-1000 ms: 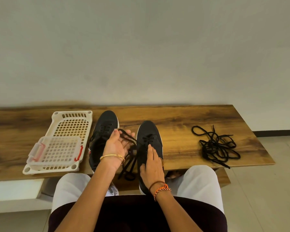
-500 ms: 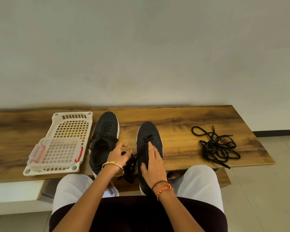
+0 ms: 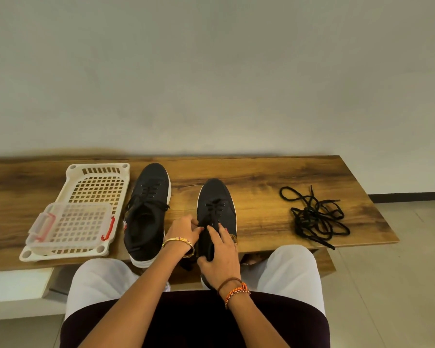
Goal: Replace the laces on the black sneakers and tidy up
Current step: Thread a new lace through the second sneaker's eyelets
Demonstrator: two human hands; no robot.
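Two black sneakers stand side by side on the wooden bench (image 3: 261, 177), toes pointing away from me. The left sneaker (image 3: 146, 212) is laced, with its ends lying loose. The right sneaker (image 3: 217, 197) has a black lace through its front eyelets. My left hand (image 3: 182, 232) pinches that lace at the shoe's left side, and a bit of lace (image 3: 186, 266) hangs below my wrist. My right hand (image 3: 220, 257) lies over the shoe's opening, thumb and fingers gripping its collar. A tangled pile of loose black laces (image 3: 317, 218) lies on the bench to the right.
A white perforated basket (image 3: 98, 169) sits at the bench's left, with a smaller clear basket with red clips (image 3: 70, 222) inside its near end. The wall stands right behind the bench. My knees are against the bench's front edge. Tiled floor lies to the right.
My left hand has dropped from a raised, open-palmed hold on the lace loops and closed in beside the right sneaker. My right hand slid back over the shoe's opening.
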